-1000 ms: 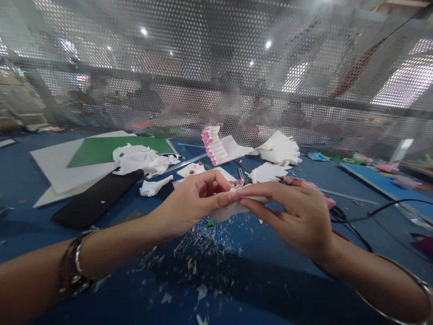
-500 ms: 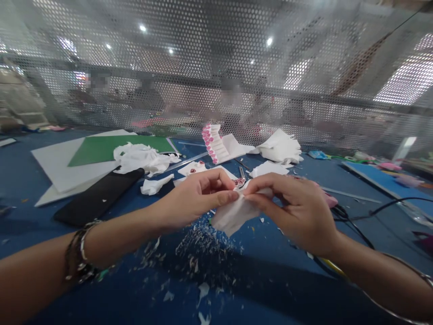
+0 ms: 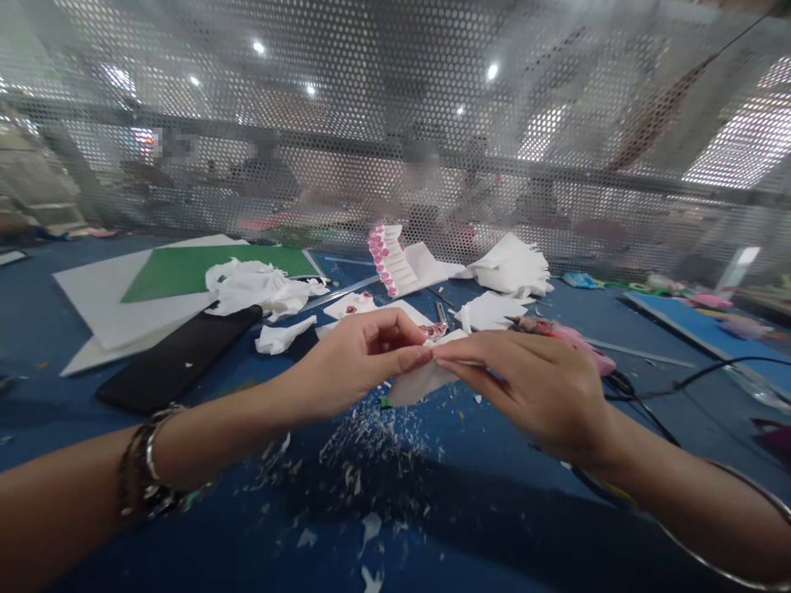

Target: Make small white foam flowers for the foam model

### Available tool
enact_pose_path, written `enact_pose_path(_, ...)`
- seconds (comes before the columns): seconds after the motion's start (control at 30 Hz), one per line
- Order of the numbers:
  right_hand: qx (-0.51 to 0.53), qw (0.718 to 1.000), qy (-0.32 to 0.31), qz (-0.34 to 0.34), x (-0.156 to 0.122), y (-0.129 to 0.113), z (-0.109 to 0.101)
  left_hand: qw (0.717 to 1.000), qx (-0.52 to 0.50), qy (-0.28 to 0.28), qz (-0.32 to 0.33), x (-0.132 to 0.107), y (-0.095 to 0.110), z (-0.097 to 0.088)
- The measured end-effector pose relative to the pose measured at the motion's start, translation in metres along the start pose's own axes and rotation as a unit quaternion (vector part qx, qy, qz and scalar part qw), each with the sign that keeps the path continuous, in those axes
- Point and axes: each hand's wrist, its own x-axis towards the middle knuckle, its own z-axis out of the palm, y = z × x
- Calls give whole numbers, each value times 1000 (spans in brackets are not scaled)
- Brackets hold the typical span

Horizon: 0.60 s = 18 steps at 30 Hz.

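Note:
Both hands meet at the middle of the view over a blue tabletop. My left hand (image 3: 364,358) pinches the upper edge of a thin white piece of paper (image 3: 420,383) between thumb and forefinger. Right beside it, my right hand (image 3: 531,383) pinches the same paper, its fingers stretched nearly flat toward the left fingertips. The paper hangs below the fingertips, partly hidden by them. Just behind lie white pieces with dark red blobs (image 3: 358,306) and a small metal tool (image 3: 441,313). A pink hot glue gun (image 3: 584,346) lies behind my right hand.
Crumpled white paper (image 3: 259,284), a green sheet (image 3: 185,270) and a black flat case (image 3: 179,358) lie at left. A pink-edged white strip (image 3: 392,259) and stacked white sheets (image 3: 510,265) stand before a perforated metal screen (image 3: 346,123). Paper scraps (image 3: 376,445) litter the front; a cable (image 3: 692,380) runs right.
My right hand has turned flatter and moved slightly left toward the left fingertips. Less of the white paper hangs in sight, and more of the glue gun shows. My left hand stays nearly still.

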Motion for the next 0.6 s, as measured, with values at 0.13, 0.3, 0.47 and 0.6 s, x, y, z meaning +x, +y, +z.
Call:
enact_pose_path(0.13,-15,1000,-2,7,0,1,1,1000,8,4,0,0,-1,1)
enact_pose_path(0.3,31,998,4,61,2,0,-1,1000,-7,-1,8,-1,-1,2)
enact_pose_path(0.47,78,990,-9,114,6,-1,-6,999,-5,-3,38,-3,-3,2)
enact_pose_path(0.6,93,987,-15,133,6,1,-5,995,44,29,79,-5,-6,2)
